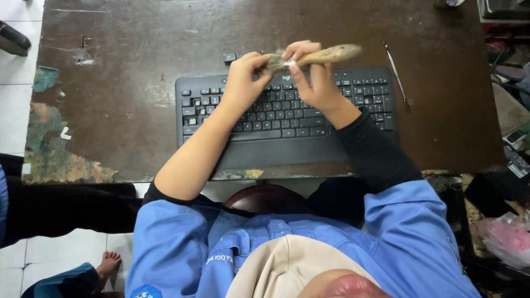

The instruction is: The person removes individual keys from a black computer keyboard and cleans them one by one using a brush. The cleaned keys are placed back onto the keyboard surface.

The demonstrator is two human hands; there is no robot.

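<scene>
Wooden brush (326, 55) held over the black keyboard (284, 107) on the desk (127, 83) — right hand (314, 77) clenched round the handle to steady it, left hand (243, 83) fingers pinching the bristles.

One keyboard (287, 107), one brush (317, 57), perhaps tweezers (397, 76)

head camera, steep downward view, close over desk (127, 66), edges perhaps distorted

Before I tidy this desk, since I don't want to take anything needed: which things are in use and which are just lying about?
In use:
left hand, pinching the bristles
right hand, holding the paintbrush
black keyboard beneath both hands

Lying about:
loose keycap
metal tweezers
pink bag off the table
</scene>
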